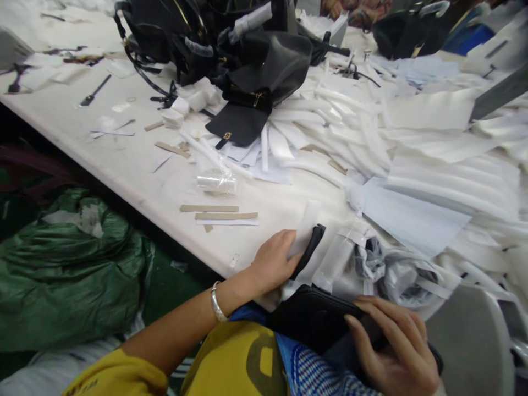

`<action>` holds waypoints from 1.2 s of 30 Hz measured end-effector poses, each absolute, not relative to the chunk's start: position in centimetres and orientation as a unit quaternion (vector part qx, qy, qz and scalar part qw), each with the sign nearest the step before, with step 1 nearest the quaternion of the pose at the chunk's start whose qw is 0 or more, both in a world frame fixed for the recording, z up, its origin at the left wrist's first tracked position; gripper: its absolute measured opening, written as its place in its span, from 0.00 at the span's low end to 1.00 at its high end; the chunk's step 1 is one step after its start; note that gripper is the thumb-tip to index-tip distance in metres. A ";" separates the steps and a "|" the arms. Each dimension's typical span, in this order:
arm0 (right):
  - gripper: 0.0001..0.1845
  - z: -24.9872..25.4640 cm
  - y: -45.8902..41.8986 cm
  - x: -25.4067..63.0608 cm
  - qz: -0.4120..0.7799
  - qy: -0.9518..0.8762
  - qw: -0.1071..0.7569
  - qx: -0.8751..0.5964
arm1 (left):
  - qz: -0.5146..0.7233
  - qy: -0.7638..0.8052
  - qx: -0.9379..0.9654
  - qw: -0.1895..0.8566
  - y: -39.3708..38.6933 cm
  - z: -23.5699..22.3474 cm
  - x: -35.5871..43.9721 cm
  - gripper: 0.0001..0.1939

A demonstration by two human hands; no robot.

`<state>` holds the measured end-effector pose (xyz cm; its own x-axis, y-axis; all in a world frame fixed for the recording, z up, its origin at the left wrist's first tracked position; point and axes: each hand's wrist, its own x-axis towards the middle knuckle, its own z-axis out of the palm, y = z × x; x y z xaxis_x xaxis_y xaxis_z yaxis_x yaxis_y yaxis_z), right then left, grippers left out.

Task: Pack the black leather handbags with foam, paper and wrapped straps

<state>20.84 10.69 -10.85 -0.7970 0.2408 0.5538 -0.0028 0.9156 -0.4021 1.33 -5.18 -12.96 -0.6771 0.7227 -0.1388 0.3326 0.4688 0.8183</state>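
A black bag (310,316) lies in front of my body at the table's near edge, partly hidden by my right hand and clothing. My right hand (396,344) grips its right side, thumb and fingers on the black material. My left hand (274,261) is closed on a short black strap (310,250) that rises beside the bag's left end. White foam (307,223) stands behind the strap, close to my left fingertips. Just beyond the bag, a foam-wrapped roll (335,258) and crumpled clear plastic wrap (412,278) lie on the table.
Several black handbags (264,66) are heaped at the back. White foam strips and sheets (338,121) cover the right side. Brown strips (226,215) lie left of centre on the table (165,192). A green sack (74,275) sits on the floor. Another person's hands (361,16) show far off.
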 end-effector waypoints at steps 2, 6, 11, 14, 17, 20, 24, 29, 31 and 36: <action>0.10 -10.9 10.7 21.0 0.198 -0.930 0.298 -0.087 | 0.426 0.797 0.332 0.271 -6.5 -12.7 1.2 0.12; 0.08 -10.8 10.5 21.1 0.194 -0.930 0.292 -0.109 | 0.494 0.796 0.273 0.218 -9.8 -12.9 1.9 0.16; 0.07 -10.8 10.1 20.9 0.196 -0.925 0.293 -0.137 | 0.547 0.719 0.362 0.231 -13.3 -14.1 4.3 0.08; 0.06 -10.9 9.9 20.8 0.194 -0.920 0.299 -0.162 | 0.516 0.698 0.443 0.223 -14.3 -15.0 5.3 0.11; 0.07 -11.0 9.6 20.6 0.184 -0.918 0.302 -0.177 | 0.471 0.705 0.491 0.200 -14.6 -15.7 5.8 0.13; 0.07 -11.1 9.6 20.4 0.183 -0.910 0.325 -0.183 | 0.457 0.708 0.497 0.207 -14.4 -15.8 6.1 0.14; 0.09 -11.0 10.5 20.6 0.219 -0.880 0.363 -0.216 | 0.600 0.613 0.426 0.288 -12.9 -14.9 6.8 0.13; 0.16 -10.7 12.1 21.3 0.261 -0.842 0.392 -0.264 | 0.738 0.475 0.302 0.372 -10.0 -13.0 8.3 0.07; 0.15 -10.6 12.2 21.3 0.267 -0.840 0.393 -0.263 | 0.750 0.473 0.227 0.402 -9.2 -12.6 8.9 0.04; 0.10 -10.5 11.4 20.4 0.241 -0.843 0.395 -0.275 | 0.774 0.327 0.010 0.543 -9.8 -12.7 10.1 0.25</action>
<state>20.41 11.37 -10.48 -0.5365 0.6542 0.5332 0.2735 0.7325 -0.6235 10.12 -9.76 -12.70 -0.4111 0.8456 -0.3406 -0.8331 -0.1968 0.5170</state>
